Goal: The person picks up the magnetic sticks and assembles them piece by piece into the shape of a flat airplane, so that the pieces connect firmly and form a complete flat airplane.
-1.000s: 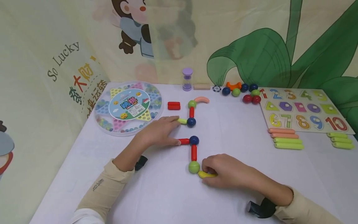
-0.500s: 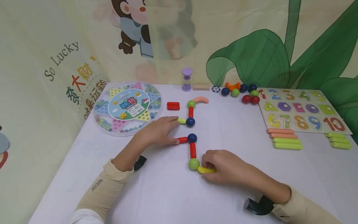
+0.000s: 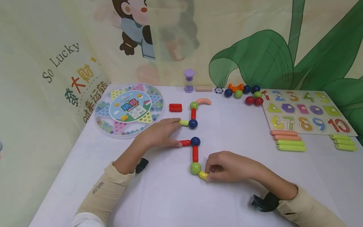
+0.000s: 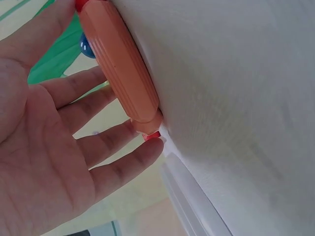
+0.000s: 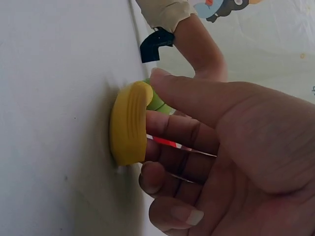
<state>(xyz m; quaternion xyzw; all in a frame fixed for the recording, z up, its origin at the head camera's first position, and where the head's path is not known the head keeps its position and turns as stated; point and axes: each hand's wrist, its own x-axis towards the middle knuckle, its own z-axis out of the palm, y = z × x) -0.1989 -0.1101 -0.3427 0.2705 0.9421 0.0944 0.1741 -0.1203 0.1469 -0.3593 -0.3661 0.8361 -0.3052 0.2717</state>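
Note:
My right hand [image 3: 232,166] pinches a curved yellow magnetic rod [image 5: 129,125], whose end meets a light green ball [image 3: 195,168]. A red rod [image 3: 195,154] joins that ball to a dark blue ball [image 3: 195,141], which has another red rod [image 3: 185,143] on its left. The left hand [image 3: 158,133] lies with fairly straight fingers, its thumb at this red rod and its fingertips at a light green rod [image 3: 184,122]. Under its palm, an orange rod [image 4: 120,61] shows in the left wrist view. The light green rod meets a second blue ball [image 3: 193,124].
A red rod, green ball [image 3: 194,105] and curved pink rod [image 3: 204,101] extend behind. Left stands a round board game [image 3: 130,110], with two red rods [image 3: 175,107] beside it. At back are an hourglass [image 3: 189,81] and loose balls [image 3: 249,100]; right, a number puzzle [image 3: 307,112] and straight rods [image 3: 291,145].
The right hand has shifted slightly up and right, covering more of the yellow rod, which now slants down from the green ball. The left hand stays nearly in place.

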